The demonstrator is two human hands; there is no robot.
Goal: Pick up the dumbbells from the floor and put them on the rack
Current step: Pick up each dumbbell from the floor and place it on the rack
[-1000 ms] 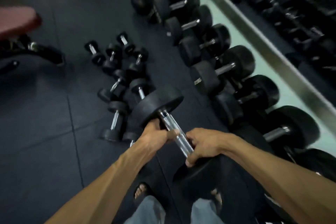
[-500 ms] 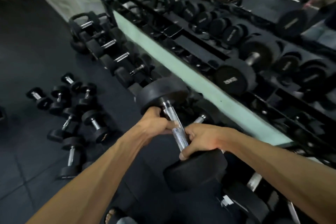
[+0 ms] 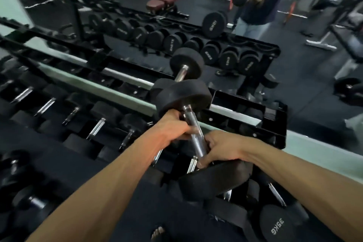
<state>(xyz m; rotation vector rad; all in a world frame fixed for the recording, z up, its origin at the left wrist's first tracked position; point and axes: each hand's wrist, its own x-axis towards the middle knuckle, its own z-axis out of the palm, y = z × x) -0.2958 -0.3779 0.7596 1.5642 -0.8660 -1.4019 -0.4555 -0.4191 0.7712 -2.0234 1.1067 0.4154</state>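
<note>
- Head view: both hands grip the chrome handle of a black dumbbell point(image 3: 196, 135), left hand point(image 3: 176, 125) near the far head, right hand point(image 3: 220, 147) near the near head, held above the rack point(image 3: 275, 116).
- Rack cradles hold rows of dumbbells point(image 3: 94, 127); one near head reads 35KG.
- A mirror point(image 3: 216, 25) behind the rack repeats the scene; the frame's edges are blurred.
</note>
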